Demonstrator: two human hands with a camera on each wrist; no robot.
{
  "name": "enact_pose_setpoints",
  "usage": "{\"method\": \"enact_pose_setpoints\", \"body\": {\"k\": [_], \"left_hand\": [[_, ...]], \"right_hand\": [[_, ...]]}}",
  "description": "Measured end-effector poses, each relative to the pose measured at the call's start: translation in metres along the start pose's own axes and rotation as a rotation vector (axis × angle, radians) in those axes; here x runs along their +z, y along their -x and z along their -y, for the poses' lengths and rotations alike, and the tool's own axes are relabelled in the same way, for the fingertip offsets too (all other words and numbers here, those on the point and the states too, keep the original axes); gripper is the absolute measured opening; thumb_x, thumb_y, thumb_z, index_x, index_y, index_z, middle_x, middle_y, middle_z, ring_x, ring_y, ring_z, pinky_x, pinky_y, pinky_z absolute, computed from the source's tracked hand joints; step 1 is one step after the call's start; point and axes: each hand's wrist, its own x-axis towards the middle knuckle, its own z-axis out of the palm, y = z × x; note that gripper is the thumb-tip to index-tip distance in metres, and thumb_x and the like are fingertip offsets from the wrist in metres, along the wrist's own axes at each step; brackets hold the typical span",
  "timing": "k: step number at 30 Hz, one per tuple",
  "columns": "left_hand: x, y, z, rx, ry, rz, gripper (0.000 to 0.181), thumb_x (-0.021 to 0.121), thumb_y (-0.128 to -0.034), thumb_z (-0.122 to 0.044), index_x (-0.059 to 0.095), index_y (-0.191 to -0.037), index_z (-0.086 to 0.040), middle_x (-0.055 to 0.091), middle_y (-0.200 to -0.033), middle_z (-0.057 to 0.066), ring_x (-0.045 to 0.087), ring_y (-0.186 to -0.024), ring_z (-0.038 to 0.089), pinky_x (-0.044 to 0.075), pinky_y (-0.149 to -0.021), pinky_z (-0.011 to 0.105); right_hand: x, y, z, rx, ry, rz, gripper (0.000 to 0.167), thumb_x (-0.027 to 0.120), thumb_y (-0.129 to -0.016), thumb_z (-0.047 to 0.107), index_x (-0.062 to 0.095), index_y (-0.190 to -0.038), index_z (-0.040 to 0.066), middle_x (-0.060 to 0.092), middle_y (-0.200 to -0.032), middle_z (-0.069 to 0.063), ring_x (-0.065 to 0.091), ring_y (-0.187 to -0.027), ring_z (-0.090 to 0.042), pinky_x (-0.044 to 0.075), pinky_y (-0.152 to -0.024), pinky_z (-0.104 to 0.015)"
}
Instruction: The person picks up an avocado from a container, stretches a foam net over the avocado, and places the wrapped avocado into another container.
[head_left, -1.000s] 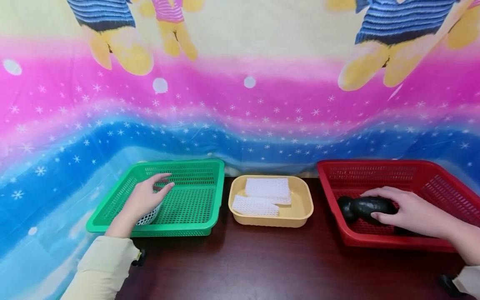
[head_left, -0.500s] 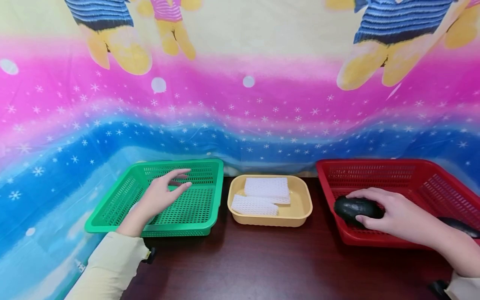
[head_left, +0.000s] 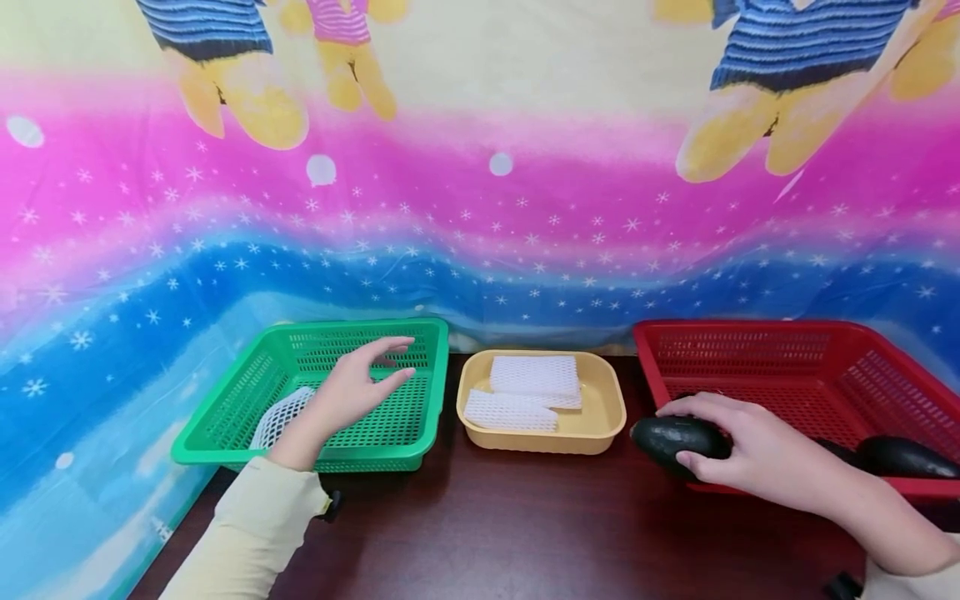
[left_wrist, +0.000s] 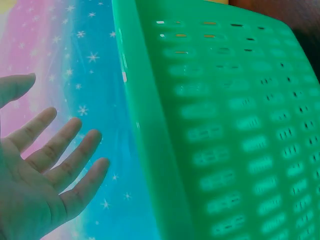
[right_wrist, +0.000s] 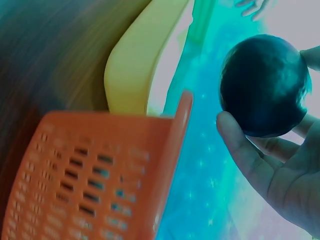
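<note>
The right hand (head_left: 757, 450) grips a dark, glossy oval fruit or vegetable (head_left: 678, 442) above the left front rim of the red basket (head_left: 757, 327). In the right wrist view, thumb and fingers of that hand (right_wrist: 280, 170) curl round the dark object (right_wrist: 265, 85). Above the green basket (head_left: 431, 400), the left hand (head_left: 352, 392) hovers with fingers extended and nothing held; the left wrist view shows its spread fingers (left_wrist: 65, 150). White foam netting (head_left: 279, 415) lies in the green basket, partly behind the left wrist.
Between the baskets stands a yellow tray (head_left: 603, 396) with two white foam net pieces, one at the back (head_left: 534, 377) and one in front (head_left: 510, 412). More dark objects (head_left: 903, 457) lie in the red basket's right front part. A printed cloth (head_left: 480, 208) hangs behind.
The right hand has lifted the dark object and carried it left, from inside the red basket to over its rim. The left hand has moved right above the green basket, uncovering the netting.
</note>
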Motion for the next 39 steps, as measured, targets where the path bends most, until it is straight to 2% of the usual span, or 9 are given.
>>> {"method": "enact_pose_setpoints", "body": {"k": [6,9,14,16,21,26,32,39], "left_hand": [[0.012,-0.006,-0.009,0.029,-0.015,0.013,0.052,0.069,-0.0994,-0.026,0.055,-0.148,-0.013,0.058,-0.144,0.01,0.058,-0.125,0.034,0.051,-0.095,0.056],[0.02,-0.009,-0.015,0.031,-0.024,0.033,0.053,0.07,-0.099,-0.027,0.055,-0.148,-0.013,0.057,-0.145,0.01,0.058,-0.125,0.033,0.051,-0.096,0.055],[0.035,-0.017,-0.026,0.043,-0.045,0.082,0.054,0.07,-0.0994,-0.029,0.054,-0.149,-0.014,0.054,-0.148,0.008,0.057,-0.127,0.032,0.049,-0.1,0.054],[0.041,-0.02,-0.028,0.052,-0.067,0.097,0.052,0.069,-0.0997,-0.029,0.055,-0.148,-0.013,0.055,-0.147,0.008,0.056,-0.127,0.031,0.048,-0.101,0.053],[0.058,-0.023,-0.032,0.093,-0.168,0.135,0.049,0.069,-0.0991,-0.027,0.059,-0.143,-0.009,0.058,-0.143,0.01,0.055,-0.129,0.031,0.046,-0.104,0.051],[0.077,-0.025,-0.038,0.121,-0.282,0.15,0.046,0.072,-0.0973,-0.027,0.063,-0.139,-0.01,0.061,-0.137,0.012,0.059,-0.123,0.031,0.05,-0.099,0.049],[0.1,-0.032,-0.048,0.167,-0.415,0.149,0.045,0.072,-0.0968,-0.028,0.064,-0.137,-0.01,0.061,-0.137,0.014,0.06,-0.121,0.033,0.052,-0.096,0.05],[0.119,-0.037,-0.05,0.17,-0.534,0.16,0.041,0.071,-0.0974,-0.028,0.067,-0.134,-0.009,0.065,-0.13,0.01,0.062,-0.117,0.026,0.056,-0.09,0.043]], "right_hand": [[0.015,-0.003,0.011,-0.054,-0.07,0.029,0.042,0.081,-0.089,0.031,0.063,-0.127,0.03,0.062,-0.113,0.007,0.058,-0.092,-0.013,0.053,-0.064,-0.027],[0.023,-0.006,0.016,-0.087,-0.103,0.037,0.039,0.079,-0.091,0.031,0.064,-0.127,0.029,0.062,-0.114,0.007,0.057,-0.094,-0.012,0.053,-0.065,-0.027],[0.036,-0.008,0.021,-0.104,-0.084,0.053,0.038,0.078,-0.092,0.036,0.065,-0.127,0.029,0.063,-0.117,0.009,0.057,-0.096,-0.007,0.054,-0.068,-0.027],[0.042,-0.009,0.022,-0.134,-0.066,0.048,0.039,0.078,-0.092,0.037,0.065,-0.128,0.028,0.063,-0.119,0.008,0.058,-0.096,-0.006,0.054,-0.069,-0.027],[0.059,-0.013,0.022,-0.189,-0.07,0.048,0.039,0.078,-0.092,0.035,0.065,-0.128,0.027,0.064,-0.119,0.007,0.058,-0.097,-0.006,0.054,-0.072,-0.028],[0.074,-0.016,0.02,-0.181,-0.094,0.107,0.041,0.076,-0.093,0.039,0.066,-0.128,0.022,0.063,-0.12,0.006,0.058,-0.099,-0.005,0.054,-0.074,-0.027],[0.091,-0.019,0.017,-0.183,-0.141,0.167,0.044,0.074,-0.094,0.042,0.066,-0.129,0.018,0.063,-0.119,0.006,0.057,-0.099,-0.005,0.054,-0.074,-0.027],[0.108,-0.023,0.013,-0.202,-0.127,0.167,0.043,0.076,-0.092,0.042,0.067,-0.128,0.019,0.062,-0.115,0.009,0.056,-0.097,-0.003,0.053,-0.075,-0.026]]}}
